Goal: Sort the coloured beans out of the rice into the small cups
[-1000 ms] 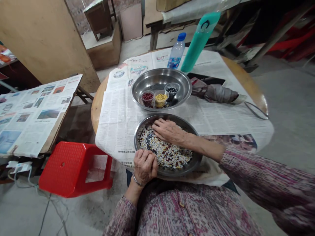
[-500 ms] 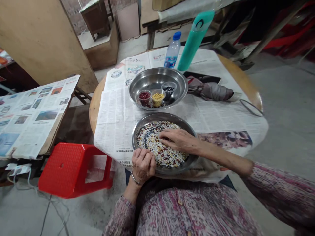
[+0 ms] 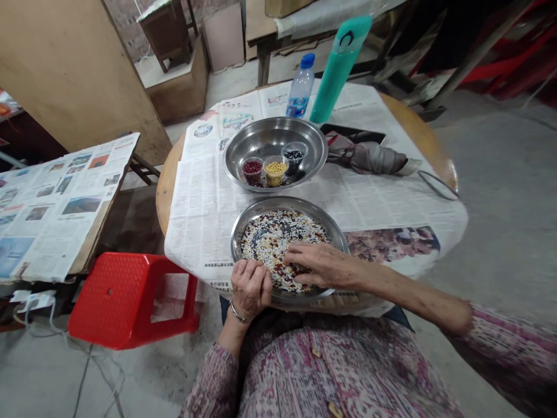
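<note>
Mixed grains (image 3: pixel 266 237), white rice-like kernels with red and dark beans among them, lie in a thin layer across a round stainless-steel tray (image 3: pixel 284 202) close to the near edge of the round wooden tabletop (image 3: pixel 164 197); a patch of bare steel shows near the tray's centre.

Head view: the right hand (image 3: pixel 319 265) lies open over the near side of the mix, fingers slightly curled, its fingertips (image 3: pixel 289 251) resting among the grains; nothing shows pinched between them, though what lies beneath is hidden. The left hand (image 3: pixel 249 288) is loosely closed, knuckles up, against the tray's near rim; whether it grips anything cannot be told. A metal bangle (image 3: pixel 237 314) circles the left wrist.

Toward the tabletop's far edge, a wide stainless-steel basin (image 3: pixel 270 136) carries three small clear cups side by side: red beans (image 3: pixel 253 172), yellow beans (image 3: pixel 275 172), black beans (image 3: pixel 295 155); each cup holds one kind and none is full. Left in the tray: the bulk of the mix, kinds unseparated.

Newspaper (image 3: pixel 202 223) covers the tabletop; a teal flask (image 3: pixel 336 72) and a clear water bottle (image 3: pixel 300 87) stand at the far edge; a folded grey umbrella (image 3: pixel 368 158) lies at the right.
</note>
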Available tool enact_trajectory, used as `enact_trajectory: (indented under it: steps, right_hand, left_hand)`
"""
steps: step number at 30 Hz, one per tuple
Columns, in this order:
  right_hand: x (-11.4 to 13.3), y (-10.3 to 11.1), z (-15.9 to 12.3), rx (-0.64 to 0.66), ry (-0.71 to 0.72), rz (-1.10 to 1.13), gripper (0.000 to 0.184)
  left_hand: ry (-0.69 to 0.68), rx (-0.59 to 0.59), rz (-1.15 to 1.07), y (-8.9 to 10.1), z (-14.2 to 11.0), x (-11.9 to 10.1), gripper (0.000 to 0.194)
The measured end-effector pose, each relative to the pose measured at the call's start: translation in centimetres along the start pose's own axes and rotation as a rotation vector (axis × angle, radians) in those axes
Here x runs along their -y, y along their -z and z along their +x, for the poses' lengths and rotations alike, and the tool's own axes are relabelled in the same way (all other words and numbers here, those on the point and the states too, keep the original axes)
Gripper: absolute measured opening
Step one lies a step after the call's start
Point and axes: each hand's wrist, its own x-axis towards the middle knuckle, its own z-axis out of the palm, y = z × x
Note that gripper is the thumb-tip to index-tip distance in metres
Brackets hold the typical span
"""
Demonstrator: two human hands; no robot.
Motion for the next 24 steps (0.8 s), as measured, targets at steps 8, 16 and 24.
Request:
enact_trajectory:
  steps: [8,16,24]
  right_hand:
    - [0.7,-0.1,0.7,0.007,0.029,-0.056,0.018]
    - [-0.7,-1.5,2.8,-0.119,-0.013,-0.153,0.024]
    - [0.2,-0.3,2.9,-0.216,0.042,-0.082,0.031]
  left_hand:
    - [-0.011,-0.034,0.01,0.3,0.4,-0.3,0.019]
    - [-0.007,-0.027,0.015,0.2,0.4,-0.2,0.019]
    - [0.007,-0.037,0.003,0.2,0.3,-0.3,0.017]
